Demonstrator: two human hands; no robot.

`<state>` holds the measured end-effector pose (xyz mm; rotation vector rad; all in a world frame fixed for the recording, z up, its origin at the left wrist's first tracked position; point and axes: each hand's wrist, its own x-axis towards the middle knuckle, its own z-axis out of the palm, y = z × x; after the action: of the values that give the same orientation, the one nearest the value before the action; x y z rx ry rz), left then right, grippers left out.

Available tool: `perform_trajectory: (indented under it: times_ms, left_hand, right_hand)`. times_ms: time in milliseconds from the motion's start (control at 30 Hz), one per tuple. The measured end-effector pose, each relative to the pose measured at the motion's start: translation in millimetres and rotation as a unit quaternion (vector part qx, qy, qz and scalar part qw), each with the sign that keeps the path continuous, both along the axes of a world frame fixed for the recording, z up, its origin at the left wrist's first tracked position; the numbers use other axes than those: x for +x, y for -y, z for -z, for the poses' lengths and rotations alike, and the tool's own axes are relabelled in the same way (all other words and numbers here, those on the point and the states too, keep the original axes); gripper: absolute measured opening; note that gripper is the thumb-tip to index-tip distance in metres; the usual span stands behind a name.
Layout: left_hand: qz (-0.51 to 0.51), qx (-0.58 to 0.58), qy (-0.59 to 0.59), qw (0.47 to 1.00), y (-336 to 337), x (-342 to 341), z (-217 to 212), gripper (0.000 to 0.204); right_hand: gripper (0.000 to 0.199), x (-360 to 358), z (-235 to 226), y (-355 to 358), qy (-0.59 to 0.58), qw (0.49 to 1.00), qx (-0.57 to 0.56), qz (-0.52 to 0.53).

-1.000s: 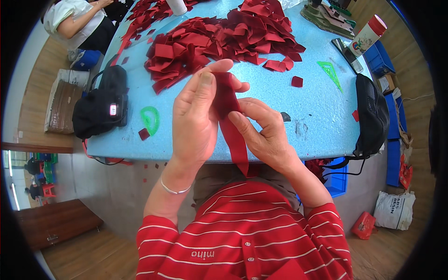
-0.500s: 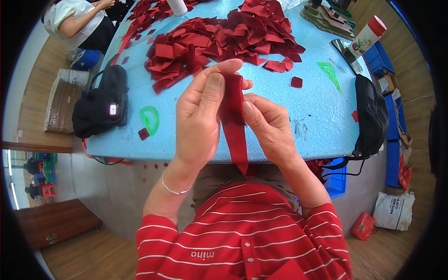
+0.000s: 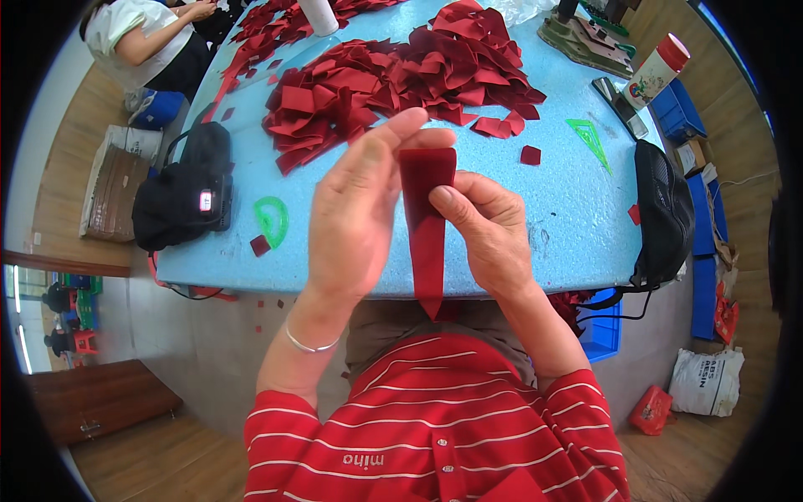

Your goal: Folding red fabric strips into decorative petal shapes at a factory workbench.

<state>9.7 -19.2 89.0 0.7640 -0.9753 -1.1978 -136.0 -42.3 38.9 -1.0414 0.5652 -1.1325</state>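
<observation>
While the red cloth strip point(image 3: 427, 238) is pinched near its upper right side between thumb and fingers of the right hand point(image 3: 493, 226), the left hand point(image 3: 355, 205) is held loosely spread by its upper left side; whether contact is made there cannot be told. The strip is held up above the near edge of the blue desk point(image 3: 209, 261), its pointed end directed toward the striped shirt point(image 3: 435, 402). By its look it is judged light, thin and supple — easily creased, hardly breakable, perhaps slightly slick. Hold is best taken flat near the broad top — if only the tail were gripped, the rest would probably flop
</observation>
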Motion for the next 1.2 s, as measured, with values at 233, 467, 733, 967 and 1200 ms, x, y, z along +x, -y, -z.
perform_trajectory:
  times_ms: [233,467,733,967,1200]
  left_hand:
    - [-0.012,0.066,0.137,0.988,-2,21,-3,0.046]
    - [-0.033,0.042,0.223,0.973,-3,26,0,0.011]
    - [-0.053,-0.080,0.254,0.962,-5,42,-3,0.012]
    - [-0.063,-0.073,0.258,0.961,-8,57,6,0.012]
    - [0.025,-0.003,0.290,0.957,-3,89,13,0.012]
  right_hand:
    - [0.014,-4,0,2,-0.139,0.988,-0.060,0.031]
    - [0.009,6,4,-2,-0.148,0.987,-0.052,0.038]
    - [0.011,11,-2,-1,-0.002,0.998,0.006,-0.064]
    - [0.007,24,3,0,-0.074,0.995,-0.058,-0.024]
    - [0.005,29,12,16,-0.338,0.902,-0.266,0.022]
